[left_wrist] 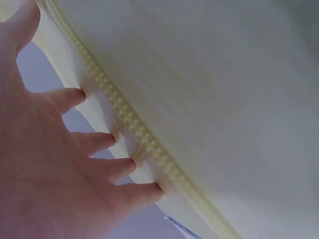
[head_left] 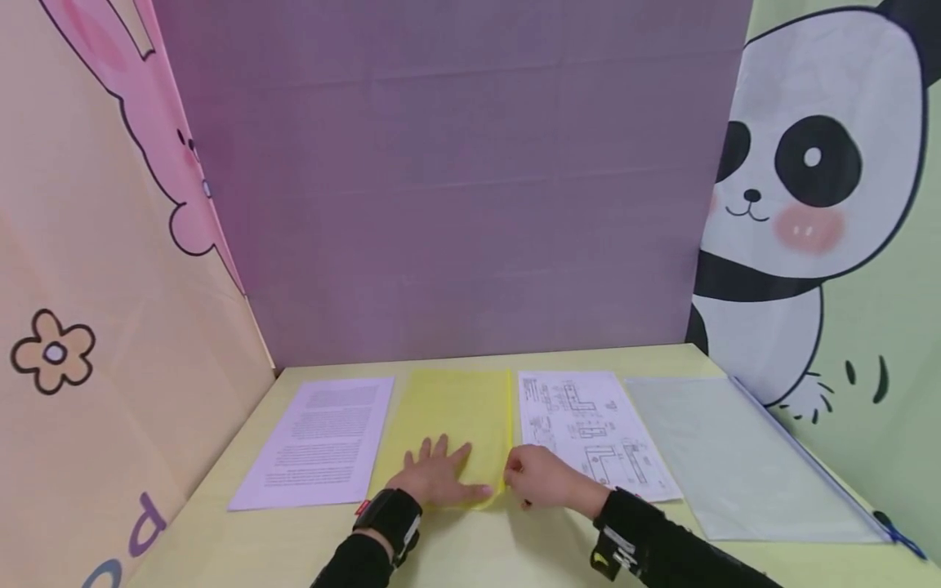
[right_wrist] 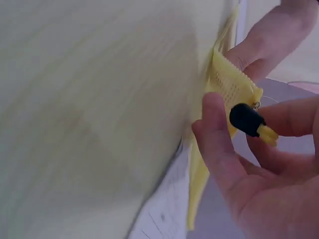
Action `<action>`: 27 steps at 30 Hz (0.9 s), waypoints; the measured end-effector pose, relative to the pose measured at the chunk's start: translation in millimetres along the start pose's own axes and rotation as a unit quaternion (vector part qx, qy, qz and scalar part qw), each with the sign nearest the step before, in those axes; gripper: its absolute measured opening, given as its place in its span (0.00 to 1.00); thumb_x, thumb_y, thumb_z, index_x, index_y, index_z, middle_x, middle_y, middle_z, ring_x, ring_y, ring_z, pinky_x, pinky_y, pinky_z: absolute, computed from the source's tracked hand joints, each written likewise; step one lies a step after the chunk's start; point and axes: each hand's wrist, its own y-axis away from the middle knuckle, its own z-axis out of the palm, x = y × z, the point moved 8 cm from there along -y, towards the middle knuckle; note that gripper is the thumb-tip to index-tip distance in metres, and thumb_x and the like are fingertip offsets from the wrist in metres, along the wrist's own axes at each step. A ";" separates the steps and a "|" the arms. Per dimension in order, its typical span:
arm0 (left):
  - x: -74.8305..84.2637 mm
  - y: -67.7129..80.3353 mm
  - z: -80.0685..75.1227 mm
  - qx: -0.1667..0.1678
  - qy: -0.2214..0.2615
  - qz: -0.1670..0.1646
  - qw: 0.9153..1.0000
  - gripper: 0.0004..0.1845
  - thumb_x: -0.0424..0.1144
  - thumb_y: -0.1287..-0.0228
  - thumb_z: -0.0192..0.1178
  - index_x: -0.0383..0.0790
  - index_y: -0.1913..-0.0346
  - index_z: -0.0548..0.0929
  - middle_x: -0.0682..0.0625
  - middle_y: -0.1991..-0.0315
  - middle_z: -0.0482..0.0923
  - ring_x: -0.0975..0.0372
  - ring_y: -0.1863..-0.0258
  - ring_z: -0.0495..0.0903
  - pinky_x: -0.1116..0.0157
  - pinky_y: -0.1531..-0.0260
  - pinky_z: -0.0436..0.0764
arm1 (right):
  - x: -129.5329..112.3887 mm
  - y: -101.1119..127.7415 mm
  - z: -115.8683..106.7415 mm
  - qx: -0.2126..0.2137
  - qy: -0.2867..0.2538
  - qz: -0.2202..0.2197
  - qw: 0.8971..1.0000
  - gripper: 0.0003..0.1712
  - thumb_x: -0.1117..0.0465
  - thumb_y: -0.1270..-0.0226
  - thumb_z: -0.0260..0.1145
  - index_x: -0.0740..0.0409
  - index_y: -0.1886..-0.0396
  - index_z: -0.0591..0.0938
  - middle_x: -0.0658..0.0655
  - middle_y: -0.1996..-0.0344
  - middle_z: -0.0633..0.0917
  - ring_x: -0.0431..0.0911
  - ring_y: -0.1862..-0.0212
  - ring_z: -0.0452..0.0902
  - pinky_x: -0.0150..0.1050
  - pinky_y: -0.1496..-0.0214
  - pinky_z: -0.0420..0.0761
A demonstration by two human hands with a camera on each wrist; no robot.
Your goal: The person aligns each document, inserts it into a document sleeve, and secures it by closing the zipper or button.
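Observation:
A translucent yellow zipper document bag (head_left: pixel 459 408) lies on the table, its ribbed zip facing the right side in the head view. My left hand (head_left: pixel 436 475) presses flat on its near part, fingers spread. In the left wrist view the fingertips (left_wrist: pixel 149 193) touch the bag just beside the ribbed zipper (left_wrist: pixel 127 117). At the bag's near right corner my right hand (head_left: pixel 547 478) has its fingers curled. The right wrist view shows it pinching at the zipper pull (right_wrist: pixel 246 119), which has a black tip and yellow cord; the exact contact is partly hidden.
Left of the bag lies a printed text sheet (head_left: pixel 323 441). To its right is a sheet of technical drawings (head_left: pixel 588 425), partly under the right forearm. Farther right lies a clear zipper bag (head_left: pixel 742 457) with a blue pull (head_left: pixel 907 543). A purple backdrop (head_left: pixel 470 204) stands behind.

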 end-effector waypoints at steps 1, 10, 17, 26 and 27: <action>0.2 0.2 -0.4 0.003 -0.003 -0.002 1.000 0.49 0.74 0.41 0.58 0.49 0.23 0.67 0.31 0.22 0.52 0.33 0.24 0.48 0.31 0.31 0.49 | 3.4 -1.6 -1.7 0.013 -0.028 0.015 0.999 0.03 0.66 0.32 0.63 0.63 0.66 0.81 0.53 0.75 0.82 0.43 0.78 0.80 0.36 0.75 0.78; 4.8 2.8 0.2 0.014 -0.011 -0.008 1.000 0.50 0.76 0.41 0.56 0.47 0.23 0.67 0.31 0.22 0.53 0.33 0.24 0.50 0.31 0.31 0.51 | 33.5 -10.6 -1.4 0.072 -0.218 0.138 0.963 0.20 0.67 0.34 0.66 0.74 0.47 0.72 0.59 0.72 0.84 0.47 0.75 0.82 0.37 0.71 0.82; 5.8 5.0 1.3 0.011 -0.001 -0.016 1.000 0.49 0.75 0.39 0.55 0.47 0.23 0.67 0.32 0.22 0.53 0.33 0.24 0.50 0.32 0.30 0.50 | 35.4 -13.1 6.9 0.036 -0.291 0.150 0.944 0.12 0.69 0.33 0.65 0.77 0.59 0.77 0.61 0.70 0.83 0.44 0.77 0.80 0.35 0.74 0.83; 11.5 3.9 2.2 0.003 0.000 -0.009 1.000 0.50 0.75 0.40 0.57 0.48 0.21 0.64 0.33 0.22 0.52 0.34 0.24 0.49 0.32 0.30 0.49 | 23.2 -7.1 -0.4 0.053 -0.128 0.137 0.981 0.20 0.71 0.37 0.65 0.72 0.46 0.72 0.60 0.73 0.83 0.46 0.81 0.81 0.38 0.78 0.82; 12.7 3.7 2.3 0.002 0.001 -0.007 1.000 0.50 0.75 0.40 0.57 0.48 0.21 0.64 0.33 0.22 0.52 0.34 0.24 0.49 0.32 0.30 0.49 | 21.7 -5.3 -1.4 0.053 -0.119 0.138 0.982 0.20 0.71 0.37 0.65 0.71 0.47 0.72 0.60 0.73 0.82 0.45 0.82 0.80 0.38 0.80 0.81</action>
